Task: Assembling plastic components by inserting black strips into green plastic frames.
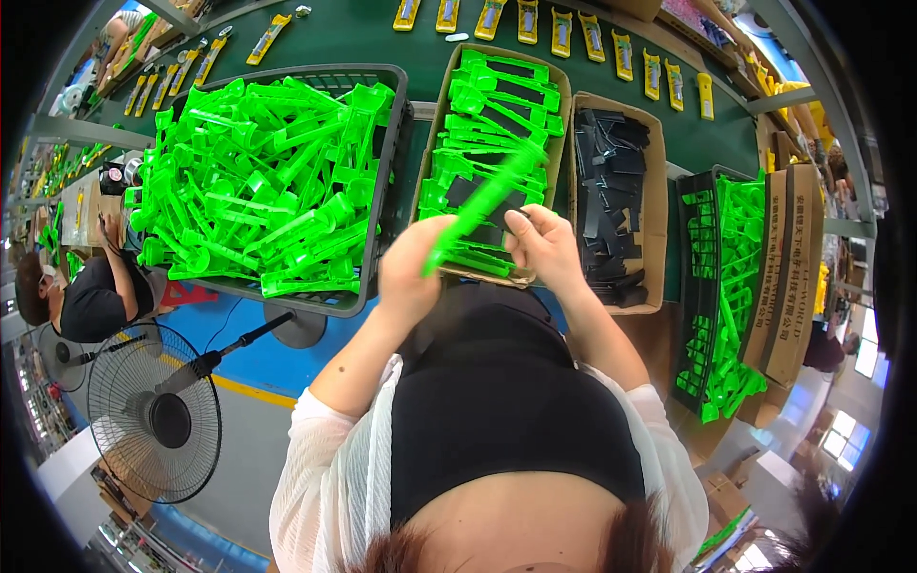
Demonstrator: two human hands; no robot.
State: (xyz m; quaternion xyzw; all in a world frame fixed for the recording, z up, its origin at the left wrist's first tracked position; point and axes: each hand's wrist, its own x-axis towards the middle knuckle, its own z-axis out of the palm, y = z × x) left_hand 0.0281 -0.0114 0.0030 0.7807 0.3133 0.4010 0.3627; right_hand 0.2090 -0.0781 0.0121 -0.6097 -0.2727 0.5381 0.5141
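Hands [413, 272] [544, 244] on green plastic part [478, 205]

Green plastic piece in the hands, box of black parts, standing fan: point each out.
green plastic piece [482, 205], head view, middle of the long blurred bar.
box of black parts [657, 205], head view, right cardboard wall.
standing fan [153, 420], head view, centre of the round grille.

Factory assembly line: conveyor belt [382, 38] (green), crates of plastic parts [267, 181].
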